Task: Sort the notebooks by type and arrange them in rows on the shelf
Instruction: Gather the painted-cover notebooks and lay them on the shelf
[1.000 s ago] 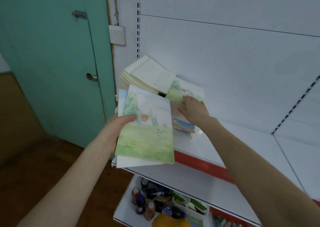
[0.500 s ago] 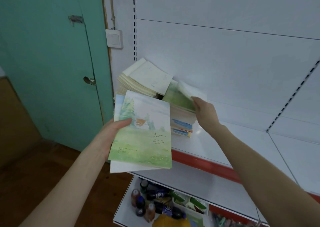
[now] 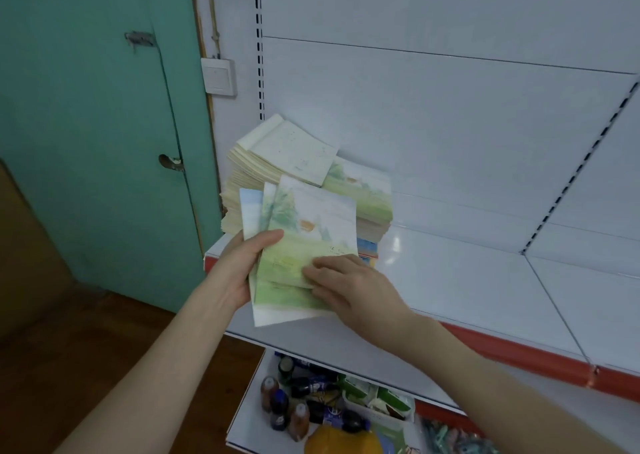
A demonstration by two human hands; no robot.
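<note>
Right hand (image 3: 349, 287) now off shelf pile (image 3: 363, 194), flat atop fanned notebooks (image 3: 311, 232) in curled grip of left hand (image 3: 242, 266).

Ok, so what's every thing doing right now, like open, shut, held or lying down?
left hand: grips the fanned notebooks by their left edge.
fanned notebooks: held up, closed, overlapping.
right hand: fingers lie on the top cover; thumb hidden.
cream stack: piled on the shelf, slumped.
green pile: flat on the shelf, closed.
door: shut.
</note>
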